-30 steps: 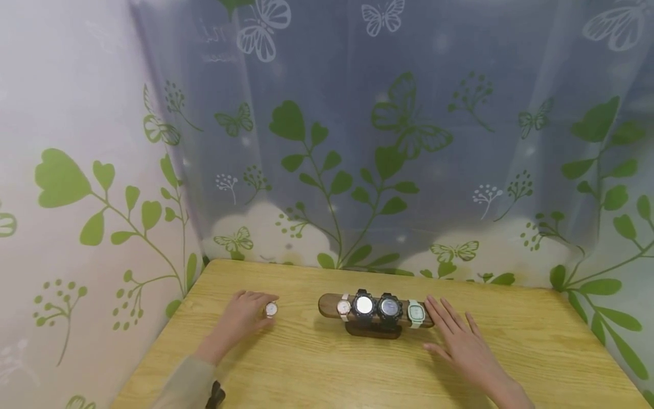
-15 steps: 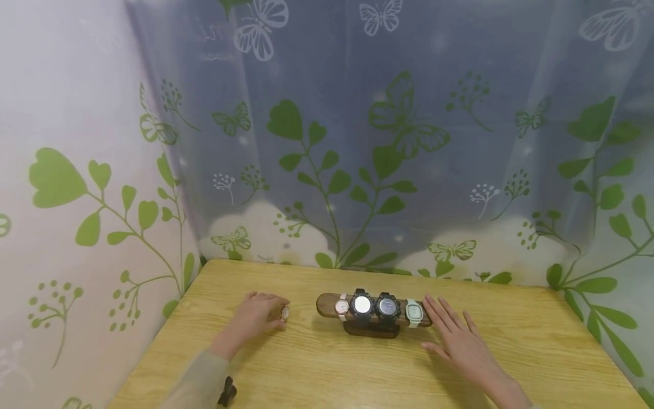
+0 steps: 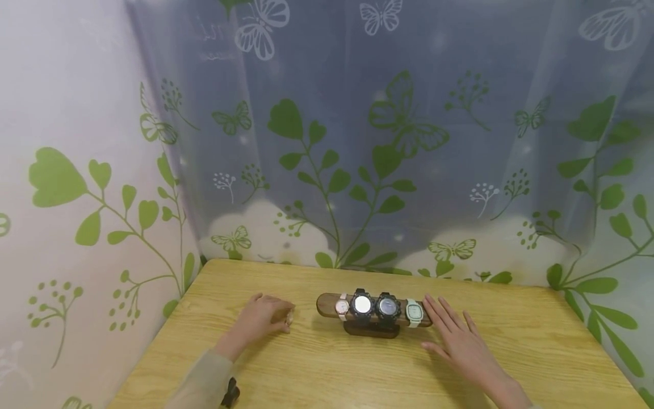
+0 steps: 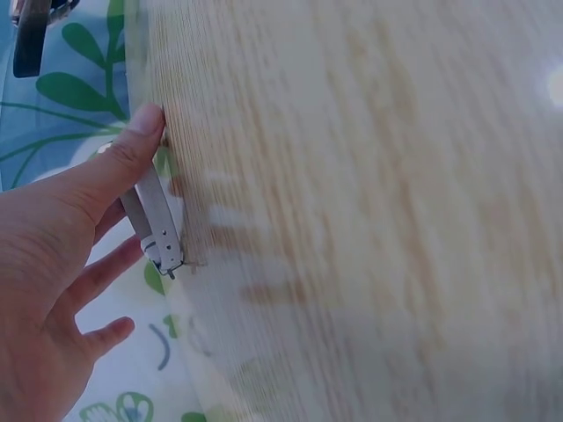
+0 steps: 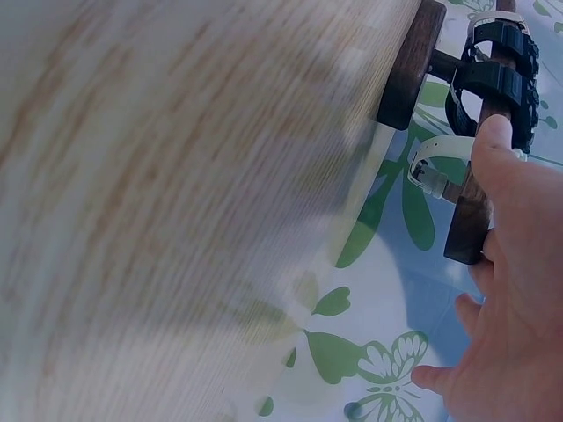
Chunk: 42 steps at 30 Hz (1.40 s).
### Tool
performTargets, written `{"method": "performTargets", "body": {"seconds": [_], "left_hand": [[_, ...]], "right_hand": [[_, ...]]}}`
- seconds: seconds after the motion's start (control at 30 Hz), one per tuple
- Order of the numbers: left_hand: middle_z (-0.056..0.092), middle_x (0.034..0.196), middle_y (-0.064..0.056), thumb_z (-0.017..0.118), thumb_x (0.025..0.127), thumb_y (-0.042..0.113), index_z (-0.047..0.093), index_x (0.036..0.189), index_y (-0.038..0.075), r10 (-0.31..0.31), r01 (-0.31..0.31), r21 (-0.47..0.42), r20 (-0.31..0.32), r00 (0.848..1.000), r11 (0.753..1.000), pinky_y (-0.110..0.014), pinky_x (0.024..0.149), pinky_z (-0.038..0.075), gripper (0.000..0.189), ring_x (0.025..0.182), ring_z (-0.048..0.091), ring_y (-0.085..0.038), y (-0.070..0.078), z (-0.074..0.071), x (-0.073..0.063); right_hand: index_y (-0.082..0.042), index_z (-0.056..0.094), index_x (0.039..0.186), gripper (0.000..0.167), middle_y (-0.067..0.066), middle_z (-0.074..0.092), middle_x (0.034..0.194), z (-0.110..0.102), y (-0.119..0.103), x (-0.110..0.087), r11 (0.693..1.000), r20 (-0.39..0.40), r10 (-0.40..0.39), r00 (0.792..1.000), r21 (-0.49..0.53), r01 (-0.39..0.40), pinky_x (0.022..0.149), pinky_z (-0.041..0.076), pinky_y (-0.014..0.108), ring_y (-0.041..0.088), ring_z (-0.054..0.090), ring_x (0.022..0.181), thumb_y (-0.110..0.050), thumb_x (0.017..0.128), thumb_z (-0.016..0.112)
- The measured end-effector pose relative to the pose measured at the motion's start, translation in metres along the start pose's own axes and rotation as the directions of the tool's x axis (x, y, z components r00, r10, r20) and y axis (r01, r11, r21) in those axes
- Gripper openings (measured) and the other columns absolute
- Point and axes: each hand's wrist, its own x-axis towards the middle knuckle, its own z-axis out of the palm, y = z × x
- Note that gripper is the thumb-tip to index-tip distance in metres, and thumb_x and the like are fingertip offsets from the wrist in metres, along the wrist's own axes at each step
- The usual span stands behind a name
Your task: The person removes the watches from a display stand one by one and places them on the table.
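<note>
My left hand (image 3: pixel 258 325) pinches a small wristwatch (image 3: pixel 289 317) between thumb and fingers, left of the wooden watch stand (image 3: pixel 326 305). In the left wrist view its pale strap (image 4: pixel 160 215) hangs down with the buckle at the lower end. Four-watch detail aside, several watches sit on the stand's bar: a small pink-faced watch (image 3: pixel 342 307), a black watch with a glaring face (image 3: pixel 362 304), a black watch with a grey face (image 3: pixel 387 307) and a mint-green watch (image 3: pixel 414 311). My right hand (image 3: pixel 462 345) has straight fingers at the bar's right end.
The stand's dark foot (image 3: pixel 372 330) rests on the light wooden table (image 3: pixel 327 378). Behind and beside the table hangs a curtain (image 3: pixel 317 170) printed with leaves and butterflies. A dark piece (image 3: pixel 231 393) shows beside the left sleeve (image 3: pixel 201 380).
My left hand has moved right toward the stand with the wristwatch, whose face has turned away from the head view. The right hand stays at the bar's end.
</note>
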Motion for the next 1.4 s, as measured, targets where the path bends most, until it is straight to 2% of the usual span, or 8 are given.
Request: {"method": "performTargets", "body": {"seconds": [0.37, 0.6, 0.83, 1.07, 1.27, 1.4], "left_hand": [[0.070, 0.127, -0.010, 0.082, 0.078, 0.039, 0.068, 0.131, 0.011, 0.011, -0.009, -0.079, 0.026, 1.000, 0.997, -0.069, 0.107, 0.038, 0.061, 0.118, 0.063, -0.036, -0.0033, -0.0002, -0.0022], [0.072, 0.124, -0.009, 0.083, 0.079, 0.037, 0.069, 0.129, 0.009, 0.061, -0.063, -0.069, -0.020, 0.998, 0.996, -0.067, 0.104, 0.043, 0.059, 0.114, 0.065, -0.033, -0.0059, 0.0016, -0.0029], [0.073, 0.122, -0.009, 0.081, 0.082, 0.037, 0.069, 0.129, 0.009, 0.074, -0.075, -0.084, -0.019, 0.997, 0.994, -0.061, 0.104, 0.046, 0.056, 0.112, 0.067, -0.030, -0.0045, -0.0012, -0.0041], [0.074, 0.119, -0.009, 0.082, 0.081, 0.033, 0.070, 0.127, 0.006, 0.120, -0.126, -0.071, -0.083, 0.989, 0.989, -0.057, 0.099, 0.051, 0.055, 0.108, 0.070, -0.029, -0.0059, 0.0010, -0.0049], [0.072, 0.123, -0.011, 0.081, 0.084, 0.031, 0.070, 0.127, 0.007, 0.090, -0.095, -0.075, -0.067, 0.994, 0.993, -0.064, 0.102, 0.047, 0.050, 0.112, 0.068, -0.032, -0.0060, 0.0015, -0.0055], [0.073, 0.121, -0.012, 0.078, 0.088, 0.028, 0.071, 0.125, 0.004, 0.100, -0.106, -0.083, -0.076, 0.992, 0.991, -0.064, 0.099, 0.049, 0.044, 0.110, 0.069, -0.034, -0.0063, 0.0020, -0.0064]], "right_hand": [[-0.024, 0.017, 0.164, 0.093, 0.000, 0.020, 0.169, 0.0002, -0.0002, -0.0001, 1.000, 0.004, 0.002, 1.000, -0.004, -0.002, 0.111, 0.026, 0.074, 0.036, 0.030, 0.149, -0.042, 0.092, 0.072], [-0.025, 0.016, 0.164, 0.093, 0.000, 0.019, 0.169, 0.0008, 0.0010, 0.0001, 1.000, 0.014, 0.007, 1.000, 0.004, -0.007, 0.112, 0.026, 0.074, 0.035, 0.027, 0.151, -0.043, 0.092, 0.071], [-0.025, 0.017, 0.164, 0.092, 0.000, 0.019, 0.169, 0.0012, 0.0014, 0.0006, 1.000, 0.008, 0.002, 1.000, 0.002, -0.002, 0.112, 0.026, 0.074, 0.035, 0.028, 0.150, -0.043, 0.092, 0.071], [-0.024, 0.017, 0.164, 0.092, 0.002, 0.020, 0.169, 0.0010, 0.0022, 0.0012, 1.000, 0.017, 0.007, 1.000, 0.007, -0.007, 0.112, 0.026, 0.074, 0.035, 0.027, 0.151, -0.043, 0.092, 0.071], [-0.023, 0.018, 0.164, 0.092, 0.005, 0.023, 0.168, 0.0013, 0.0018, 0.0009, 1.000, 0.012, 0.004, 1.000, 0.005, -0.004, 0.111, 0.027, 0.074, 0.037, 0.029, 0.149, -0.042, 0.092, 0.072], [-0.024, 0.018, 0.164, 0.092, 0.005, 0.023, 0.168, 0.0012, 0.0014, 0.0010, 1.000, 0.020, 0.008, 1.000, 0.007, -0.008, 0.112, 0.026, 0.074, 0.037, 0.029, 0.149, -0.042, 0.092, 0.072]]}}
